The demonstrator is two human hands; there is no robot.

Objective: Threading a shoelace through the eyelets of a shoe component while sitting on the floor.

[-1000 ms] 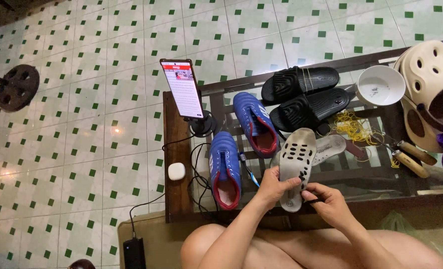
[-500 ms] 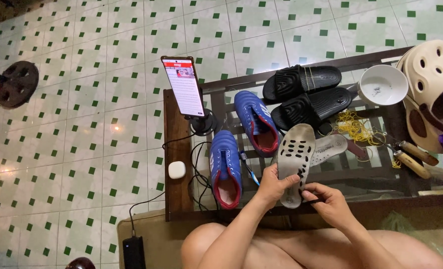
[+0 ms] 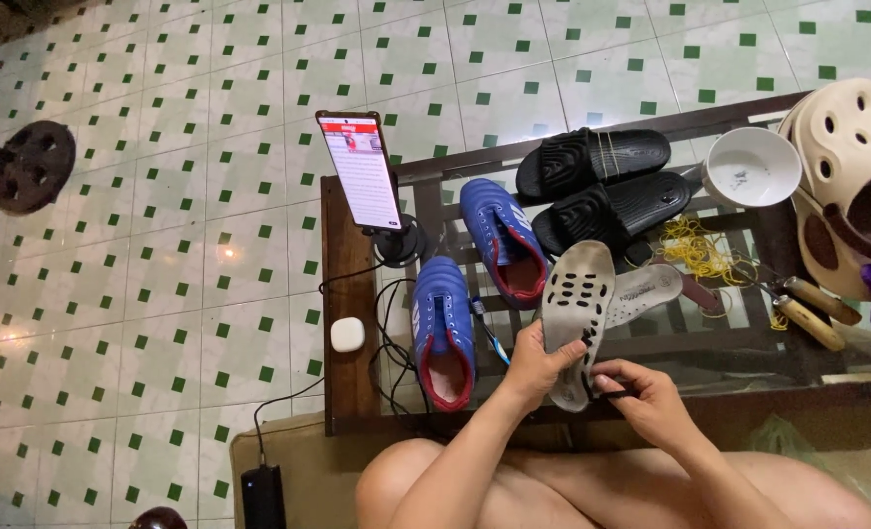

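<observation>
- Both hands grip one grey insole (image 3: pixel 575 313) — the left hand (image 3: pixel 538 364) clasps its lower left edge, thumb on the perforated face; the right hand (image 3: pixel 646 397) pinches its bottom end, closed round a small dark tool I cannot make out.
- White bowl (image 3: pixel 749 167) at the far right looks bare inside; only a dark speck shows.
- Tabletop (image 3: pixel 347 392) is glass in a dark wooden frame, over a floor (image 3: pixel 161 294) of white tiles with green squares.
- On it: two blue shoes (image 3: pixel 442 328), two black slides (image 3: pixel 592 162), a phone (image 3: pixel 360 168) on a stand, a second insole (image 3: pixel 646 292).
- Insole stands upright above the near edge, just beside the blue shoes — its toe end rising well clear of both hands.
</observation>
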